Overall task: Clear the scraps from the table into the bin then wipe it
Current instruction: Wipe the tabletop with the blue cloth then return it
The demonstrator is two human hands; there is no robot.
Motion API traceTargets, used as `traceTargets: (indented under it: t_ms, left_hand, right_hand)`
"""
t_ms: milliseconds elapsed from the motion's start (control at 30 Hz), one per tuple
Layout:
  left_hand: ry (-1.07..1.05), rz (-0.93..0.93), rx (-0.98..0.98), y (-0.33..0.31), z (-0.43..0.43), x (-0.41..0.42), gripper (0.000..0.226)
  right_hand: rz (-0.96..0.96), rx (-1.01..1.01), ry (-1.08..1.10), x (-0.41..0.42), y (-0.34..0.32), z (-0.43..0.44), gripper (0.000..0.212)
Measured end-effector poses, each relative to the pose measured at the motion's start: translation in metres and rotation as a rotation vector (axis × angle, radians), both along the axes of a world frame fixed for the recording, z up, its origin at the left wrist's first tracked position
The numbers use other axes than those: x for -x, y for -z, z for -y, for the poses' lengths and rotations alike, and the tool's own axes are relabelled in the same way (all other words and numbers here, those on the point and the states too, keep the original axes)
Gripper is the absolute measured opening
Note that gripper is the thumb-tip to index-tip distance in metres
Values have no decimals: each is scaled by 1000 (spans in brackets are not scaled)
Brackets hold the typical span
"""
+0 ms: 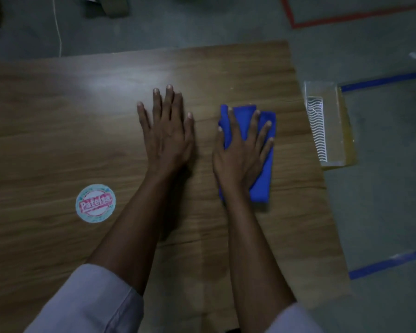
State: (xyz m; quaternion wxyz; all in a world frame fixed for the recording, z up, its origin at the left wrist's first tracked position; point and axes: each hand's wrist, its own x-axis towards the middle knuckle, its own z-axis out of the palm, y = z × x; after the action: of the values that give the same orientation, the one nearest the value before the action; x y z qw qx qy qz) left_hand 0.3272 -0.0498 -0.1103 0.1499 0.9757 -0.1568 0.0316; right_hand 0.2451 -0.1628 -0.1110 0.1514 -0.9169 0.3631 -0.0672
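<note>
A folded blue cloth (264, 174) lies on the wooden table (58, 145) towards its right side. My right hand (243, 152) presses flat on the cloth with fingers spread and straight. My left hand (166, 131) rests flat on the bare wood just left of the cloth, fingers straight. A clear plastic bin (327, 126) with a wavy white pattern sits just past the table's right edge, lower than the tabletop. No scraps show on the table.
A round sticker (95, 203) with red lettering is on the table at the left. Grey floor surrounds the table, marked with blue tape (384, 80) and red tape (346, 19). A cardboard box (113, 6) stands beyond the far edge.
</note>
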Motion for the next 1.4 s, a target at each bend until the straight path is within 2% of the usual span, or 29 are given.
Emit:
traceTargets:
  t_ms: [133,233,267,333,400,500,567,700,767,867,933,1033,1100,1267,1400]
  left_hand:
    - [-49,0,105,0,3,-3,54]
    - [-128,-18,304,-2,0,-6,54]
    - [-142,-26,330,-3,0,-7,55]
    - [-127,-9,254,-3,2,-4,56]
    - [-113,3,160,-2,4,-1,56]
    - [-103,1,67,2,6,0,58]
    - [-100,4,38,4,6,-1,60]
    - [-92,6,34,4,5,-3,61]
    - [-97,12,95,3,5,-3,59]
    - [-145,31,285,1,2,-1,58]
    - [-171,21,360,0,1,1,60]
    - [-158,43,307,1,4,1,56]
    - [-132,70,245,3,6,-1,54]
    - [-126,40,376,5,1,-4,56]
    - [-150,-20,534,-5,-1,-1,72]
  right_hand:
    - [46,-17,-165,-75,-1,4,54]
    - [57,-178,-535,-116,-15,-7,56]
    - [84,-250,-591,-118,-21,-4,58]
    - [220,-260,-518,-107,-29,10,60]
    - [270,-110,-292,-81,-27,33,53]
    - [10,-45,-30,-63,-14,63,53]
    - [-50,24,-86,-84,-5,68,56]
    - [-41,27,-356,-147,-7,60,56]
    - [-51,-9,-551,-158,-9,44,52]
    - [25,-140,-853,-131,-16,30,52]
    - [89,-212,-803,-98,-16,41,56]
    - [39,-96,-415,-64,-14,71,54]
    - [-30,-27,-288,-74,-10,78,57]
    - [-32,-38,-461,-159,-9,52,55]
    - [-5,-181,-812,-150,-17,31,54]
